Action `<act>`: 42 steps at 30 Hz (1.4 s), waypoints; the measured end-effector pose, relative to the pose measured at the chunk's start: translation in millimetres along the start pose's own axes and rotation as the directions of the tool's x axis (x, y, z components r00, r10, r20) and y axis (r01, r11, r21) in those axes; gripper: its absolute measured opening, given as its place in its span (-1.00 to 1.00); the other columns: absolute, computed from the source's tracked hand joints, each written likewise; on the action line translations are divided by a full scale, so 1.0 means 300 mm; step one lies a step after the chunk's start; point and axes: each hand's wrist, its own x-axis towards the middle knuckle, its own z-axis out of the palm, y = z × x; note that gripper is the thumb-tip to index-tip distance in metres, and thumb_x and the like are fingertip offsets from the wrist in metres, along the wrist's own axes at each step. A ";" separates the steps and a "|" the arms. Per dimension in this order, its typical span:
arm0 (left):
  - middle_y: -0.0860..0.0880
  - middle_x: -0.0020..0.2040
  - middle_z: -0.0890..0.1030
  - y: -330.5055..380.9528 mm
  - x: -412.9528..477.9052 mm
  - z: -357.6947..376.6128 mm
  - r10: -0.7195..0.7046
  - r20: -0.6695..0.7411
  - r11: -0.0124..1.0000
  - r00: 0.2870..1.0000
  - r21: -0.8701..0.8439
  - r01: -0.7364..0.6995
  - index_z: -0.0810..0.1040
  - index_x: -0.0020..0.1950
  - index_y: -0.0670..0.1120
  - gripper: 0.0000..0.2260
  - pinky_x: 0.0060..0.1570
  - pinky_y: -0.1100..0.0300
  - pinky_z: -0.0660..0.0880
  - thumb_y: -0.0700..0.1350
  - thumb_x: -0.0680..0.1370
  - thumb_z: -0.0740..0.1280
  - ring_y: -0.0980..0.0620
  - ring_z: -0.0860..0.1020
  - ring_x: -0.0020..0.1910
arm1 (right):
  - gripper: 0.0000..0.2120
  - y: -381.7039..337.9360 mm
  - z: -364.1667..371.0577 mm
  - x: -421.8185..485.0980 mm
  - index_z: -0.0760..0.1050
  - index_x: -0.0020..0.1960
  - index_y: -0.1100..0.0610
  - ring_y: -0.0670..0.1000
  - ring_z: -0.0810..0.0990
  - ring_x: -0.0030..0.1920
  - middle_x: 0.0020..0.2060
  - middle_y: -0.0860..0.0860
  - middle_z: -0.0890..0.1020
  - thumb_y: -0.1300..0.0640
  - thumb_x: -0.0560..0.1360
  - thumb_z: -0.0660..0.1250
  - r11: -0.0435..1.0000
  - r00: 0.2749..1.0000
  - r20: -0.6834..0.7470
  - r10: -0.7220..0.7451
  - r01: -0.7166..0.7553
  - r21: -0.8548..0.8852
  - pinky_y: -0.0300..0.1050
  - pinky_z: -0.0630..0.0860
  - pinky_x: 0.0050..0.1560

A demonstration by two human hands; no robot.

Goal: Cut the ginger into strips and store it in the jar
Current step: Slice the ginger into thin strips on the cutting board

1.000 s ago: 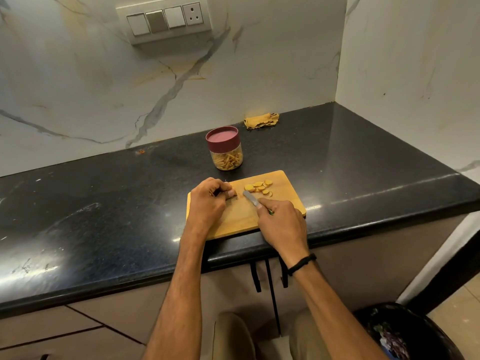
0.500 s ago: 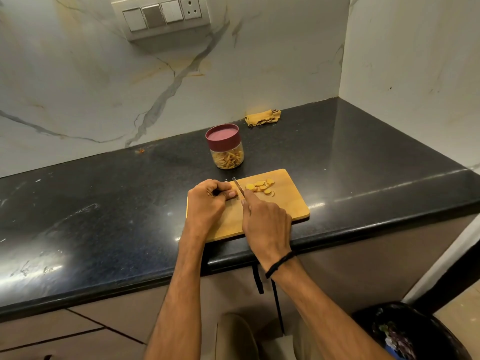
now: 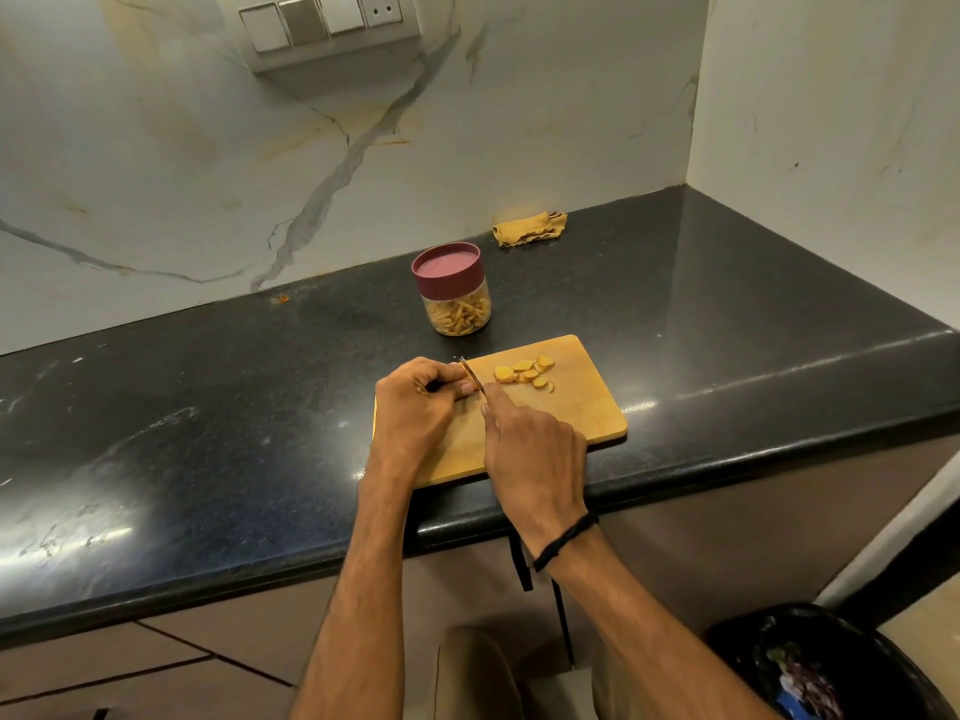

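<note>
I observe the cutting board point(image 3: 582, 402) lying at the front edge of the counter point(image 3: 208, 407), one corner slightly over the lip. The right hand point(image 3: 535, 449) grips the knife point(image 3: 471, 375): its fingers are curled round the handle, the forefinger laid along the top, and the blade points toward the back edge. The left hand point(image 3: 415, 402) rests on the board's left part, its fingers curled tight with the tips just beside the blade; I cannot tell what they hold, as the knuckles hide it. The ginger slices point(image 3: 524, 374) lie in a loose heap on the board to the right of the blade, near the board's far edge. The jar point(image 3: 453, 293) stands just behind the board, its maroon lid on and ginger strips visible inside. A yellow cloth point(image 3: 530, 228) lies at the counter's back edge, toward the right corner.
</note>
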 end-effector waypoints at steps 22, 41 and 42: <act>0.05 -0.10 0.70 -0.001 0.006 0.006 0.037 -0.026 0.999 0.999 0.030 -0.036 0.72 -0.07 -0.11 -0.88 -0.01 0.41 0.55 -0.28 0.44 0.54 0.23 0.66 -0.05 | -0.53 -0.036 -0.044 -0.034 0.05 0.56 0.04 0.00 0.37 -0.23 -0.18 0.02 0.40 0.12 0.67 0.04 0.998 0.989 0.145 0.027 -0.018 -0.068 -0.09 0.31 -0.22; 0.09 -0.08 0.69 -0.004 0.012 0.005 0.014 -0.016 0.999 1.000 0.051 -0.013 0.72 -0.05 -0.07 -0.88 0.01 0.44 0.52 -0.19 0.44 0.55 0.24 0.64 -0.04 | -0.59 0.024 -0.067 -0.051 0.16 0.49 -0.05 0.01 0.43 -0.21 -0.21 -0.03 0.42 0.12 0.67 0.07 0.998 0.987 0.144 0.064 -0.061 -0.021 -0.09 0.33 -0.24; 0.09 -0.07 0.69 -0.004 0.012 0.005 0.013 -0.014 0.999 1.000 0.052 -0.012 0.72 -0.04 -0.06 -0.88 0.01 0.45 0.52 -0.18 0.44 0.55 0.25 0.64 -0.04 | -0.61 0.030 -0.070 -0.052 0.18 0.48 -0.05 0.00 0.43 -0.22 -0.21 -0.04 0.42 0.10 0.67 0.08 0.998 0.989 0.135 0.068 -0.067 -0.011 -0.10 0.33 -0.24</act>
